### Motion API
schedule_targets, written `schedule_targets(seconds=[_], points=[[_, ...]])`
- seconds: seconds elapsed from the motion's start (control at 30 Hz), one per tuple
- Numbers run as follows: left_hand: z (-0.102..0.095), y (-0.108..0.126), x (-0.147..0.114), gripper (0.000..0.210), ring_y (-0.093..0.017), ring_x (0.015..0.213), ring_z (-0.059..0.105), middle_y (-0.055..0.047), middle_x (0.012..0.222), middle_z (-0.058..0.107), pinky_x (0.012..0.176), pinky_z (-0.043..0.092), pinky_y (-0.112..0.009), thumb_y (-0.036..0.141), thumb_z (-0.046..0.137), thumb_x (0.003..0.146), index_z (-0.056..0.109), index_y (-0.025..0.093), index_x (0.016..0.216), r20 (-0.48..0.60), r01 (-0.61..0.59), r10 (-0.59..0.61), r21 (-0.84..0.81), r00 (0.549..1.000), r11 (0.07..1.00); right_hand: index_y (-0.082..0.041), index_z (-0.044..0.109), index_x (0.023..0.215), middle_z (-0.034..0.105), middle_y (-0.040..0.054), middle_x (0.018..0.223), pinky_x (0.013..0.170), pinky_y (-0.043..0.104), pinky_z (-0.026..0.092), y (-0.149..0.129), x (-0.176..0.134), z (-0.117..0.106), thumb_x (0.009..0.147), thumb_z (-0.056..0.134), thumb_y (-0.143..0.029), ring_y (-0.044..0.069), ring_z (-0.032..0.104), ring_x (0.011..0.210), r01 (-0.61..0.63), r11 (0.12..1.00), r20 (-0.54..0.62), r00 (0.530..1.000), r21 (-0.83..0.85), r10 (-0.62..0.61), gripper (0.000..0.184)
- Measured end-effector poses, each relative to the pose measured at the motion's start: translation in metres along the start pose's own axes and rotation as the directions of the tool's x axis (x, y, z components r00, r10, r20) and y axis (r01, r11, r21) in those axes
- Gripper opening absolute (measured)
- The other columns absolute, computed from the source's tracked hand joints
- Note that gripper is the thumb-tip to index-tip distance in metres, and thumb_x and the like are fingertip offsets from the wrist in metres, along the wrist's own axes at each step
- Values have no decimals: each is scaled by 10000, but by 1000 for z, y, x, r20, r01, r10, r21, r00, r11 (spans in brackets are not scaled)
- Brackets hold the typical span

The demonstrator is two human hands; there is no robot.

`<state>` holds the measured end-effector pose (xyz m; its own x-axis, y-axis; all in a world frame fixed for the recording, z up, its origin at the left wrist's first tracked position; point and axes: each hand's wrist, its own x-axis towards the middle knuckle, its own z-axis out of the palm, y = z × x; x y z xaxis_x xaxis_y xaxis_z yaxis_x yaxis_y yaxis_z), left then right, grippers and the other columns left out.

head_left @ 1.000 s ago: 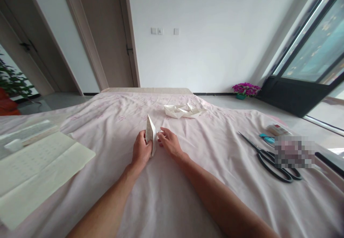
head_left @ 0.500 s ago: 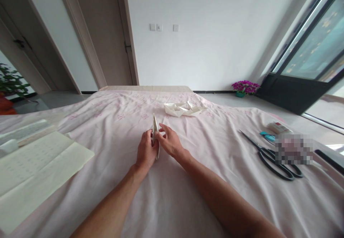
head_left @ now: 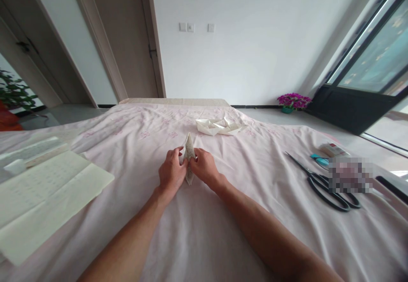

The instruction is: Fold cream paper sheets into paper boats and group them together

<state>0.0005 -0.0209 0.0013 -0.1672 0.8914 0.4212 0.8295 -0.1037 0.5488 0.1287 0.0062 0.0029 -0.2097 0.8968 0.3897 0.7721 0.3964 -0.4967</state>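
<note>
Between my hands a piece of folded paper (head_left: pixel 189 146) stands on end, pointed at top and bottom and spread a little along its middle. My left hand (head_left: pixel 172 170) is closed on its left side, thumb at the inner fold. From the right, my right hand (head_left: pixel 205 165) pinches the opposite side, its thumb close to the left one. Some of the fingers are hidden behind the paper. Beyond my hands, folded paper boats (head_left: pixel 219 126) rest on the cloth, touching or overlapping each other.
A wrinkled pale pink cloth (head_left: pixel 255 180) covers the table. Large sheets of paper (head_left: pixel 60 188) lie at the left, with a white block (head_left: pixel 14 167) near them. On the right are black-handled scissors (head_left: pixel 328 190), a blue item (head_left: pixel 319 160), a small pack (head_left: pixel 334 149) and a blurred-out patch.
The folded paper was narrow and nearly closed; now its sides are spread apart. My right hand has shifted from loose fingers to a grip on the right side. The view has tilted slightly.
</note>
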Motion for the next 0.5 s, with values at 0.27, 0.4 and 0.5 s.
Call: schedule_targets(seconds=[0.27,0.4,0.5], points=[[7,3,5,261,-162,821,603,-39,940,632,729,434,-254,151,496,808,591,207,1045,2,-39,39,-66,999,997,-209,623,938,692,22,857,607,224,320,0,5,-5,827,489,-267,157,592,731,-136,991,104,985,-14,136,183],[4,6,3,330,-172,848,609,-34,1000,620,677,420,-261,201,529,800,560,245,1126,21,20,-20,-4,1000,1000,-216,637,950,701,37,868,584,231,302,1,7,-4,839,488,-288,167,609,736,-162,983,141,975,-89,173,199],[-2,8,5,356,-190,869,619,-36,1035,618,643,404,-267,296,570,796,549,269,1151,60,58,-62,64,996,996,-225,627,956,705,32,889,587,233,299,-3,6,-4,847,463,-259,166,613,746,-141,984,136,978,-112,156,200]])
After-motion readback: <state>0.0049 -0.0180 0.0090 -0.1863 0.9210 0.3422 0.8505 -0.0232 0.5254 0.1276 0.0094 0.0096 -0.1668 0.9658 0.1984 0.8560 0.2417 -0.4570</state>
